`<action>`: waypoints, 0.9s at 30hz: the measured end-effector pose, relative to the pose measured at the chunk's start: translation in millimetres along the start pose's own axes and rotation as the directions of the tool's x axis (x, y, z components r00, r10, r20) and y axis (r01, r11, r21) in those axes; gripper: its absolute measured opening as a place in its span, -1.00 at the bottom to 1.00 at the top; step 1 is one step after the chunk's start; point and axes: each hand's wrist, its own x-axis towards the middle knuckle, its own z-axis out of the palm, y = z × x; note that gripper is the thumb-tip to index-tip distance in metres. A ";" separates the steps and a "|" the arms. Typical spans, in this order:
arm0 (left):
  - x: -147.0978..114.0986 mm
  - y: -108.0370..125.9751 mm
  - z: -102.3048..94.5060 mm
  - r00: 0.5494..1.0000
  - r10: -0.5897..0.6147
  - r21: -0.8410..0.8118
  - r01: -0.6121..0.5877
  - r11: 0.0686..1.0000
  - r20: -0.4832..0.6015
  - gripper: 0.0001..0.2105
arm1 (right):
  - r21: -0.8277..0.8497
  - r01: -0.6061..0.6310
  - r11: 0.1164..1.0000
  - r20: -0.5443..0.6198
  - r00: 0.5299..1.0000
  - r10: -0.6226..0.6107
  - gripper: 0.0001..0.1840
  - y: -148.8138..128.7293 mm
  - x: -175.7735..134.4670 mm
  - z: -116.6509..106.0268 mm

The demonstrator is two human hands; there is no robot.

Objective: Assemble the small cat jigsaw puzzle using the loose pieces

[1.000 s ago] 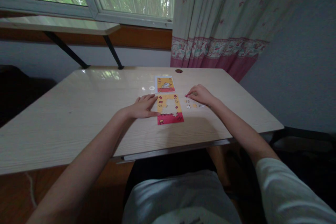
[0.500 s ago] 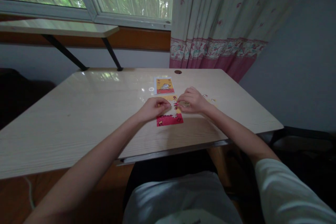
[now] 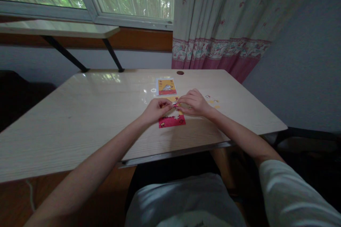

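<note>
A partly assembled jigsaw puzzle [image 3: 172, 122] lies on the desk, red along its near edge and yellow at the far side, with a gap in its middle. Over it, my right hand [image 3: 194, 103] pinches a small puzzle piece [image 3: 176, 105] with pink or red on it. My left hand [image 3: 156, 109] comes in from the other side, thumb and fingers closed at that same piece; the fingertips of both hands nearly meet. Parts of the puzzle are hidden under the hands. Just beyond it lies a picture card [image 3: 167, 87] showing a white animal on yellow and red.
Several loose puzzle pieces [image 3: 212, 101] lie right of my right hand. The pale wooden desk [image 3: 106, 120] has a round cable hole [image 3: 180, 73] near its back edge. A raised shelf [image 3: 61, 28] on black legs stands at the back left, beside a curtain [image 3: 213, 25] and window.
My right hand has moved slightly left, bringing the pinched piece to my left fingertips. More of the loose pieces at the right now show. My left hand has hardly moved.
</note>
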 end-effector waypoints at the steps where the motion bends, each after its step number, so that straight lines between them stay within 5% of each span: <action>1: -0.2 0.5 0.0 1.000 0.000 0.001 0.000 1.000 0.012 -0.69 | 0.006 -0.004 1.000 -0.005 1.000 0.004 -0.73 0.2 -0.3 0.0; 8: -1.2 -3.4 -21.3 0.992 0.126 0.329 -0.115 0.937 -0.010 -0.69 | 0.044 -0.076 0.996 -0.070 0.994 0.079 -0.74 8.9 -9.7 -3.4; 16: -0.3 -22.6 -47.1 0.997 0.040 0.670 -0.078 0.738 0.072 -0.47 | 0.093 -0.144 0.985 -0.089 0.984 0.152 -0.75 12.2 -12.9 -8.0; 22: -3.1 -26.2 -46.6 0.986 -0.091 0.740 -0.043 0.671 0.139 -0.27 | 0.339 -0.261 0.904 0.196 0.959 0.204 -0.84 2.9 -11.1 0.9; 27: -5.3 -32.1 -48.0 0.960 -0.166 0.763 -0.067 0.644 0.224 -0.15 | 0.346 -0.292 0.892 0.345 0.923 0.169 -0.85 -0.1 -11.4 8.6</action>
